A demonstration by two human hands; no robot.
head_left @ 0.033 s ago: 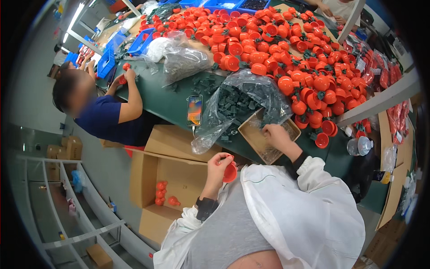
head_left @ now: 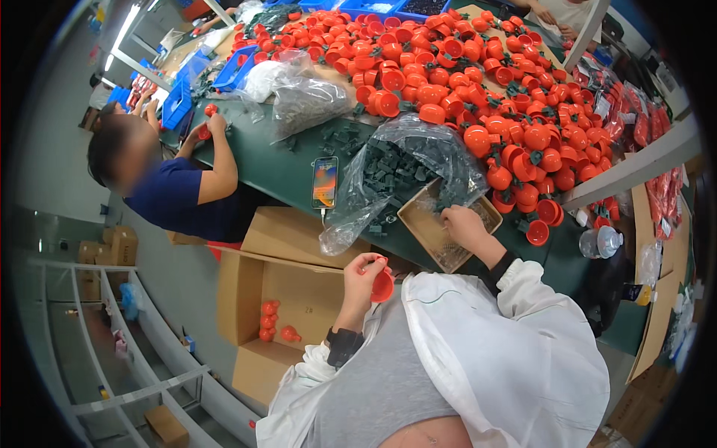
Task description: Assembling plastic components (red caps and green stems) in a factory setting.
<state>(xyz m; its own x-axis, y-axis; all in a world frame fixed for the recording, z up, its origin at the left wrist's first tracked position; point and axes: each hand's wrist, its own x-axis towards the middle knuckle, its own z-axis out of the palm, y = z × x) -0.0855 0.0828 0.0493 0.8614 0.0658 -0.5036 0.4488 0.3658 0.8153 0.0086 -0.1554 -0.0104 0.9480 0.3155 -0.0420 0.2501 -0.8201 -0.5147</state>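
A small round orange plastic cup (head_left: pixel 382 285) is gripped by the left hand (head_left: pixel 361 273), above the open brown cardboard box (head_left: pixel 299 299). The shallow cardboard tray (head_left: pixel 441 235) of small dark green plastic bits is touched by the right hand (head_left: pixel 463 224); whether anything is pinched cannot be told.

A small orange-red plastic cup (head_left: pixel 382 285) tilts above the lap; a shallow cardboard tray (head_left: pixel 441 231) lies on the table edge.

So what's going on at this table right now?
A person in a white jacket holds a small red plastic cup in the left hand, while the right hand reaches into a shallow cardboard tray beside a clear bag of dark green parts. The green table carries a heap of orange-red cups. A co-worker in blue handles a red piece further along. An open carton below holds a few pieces.
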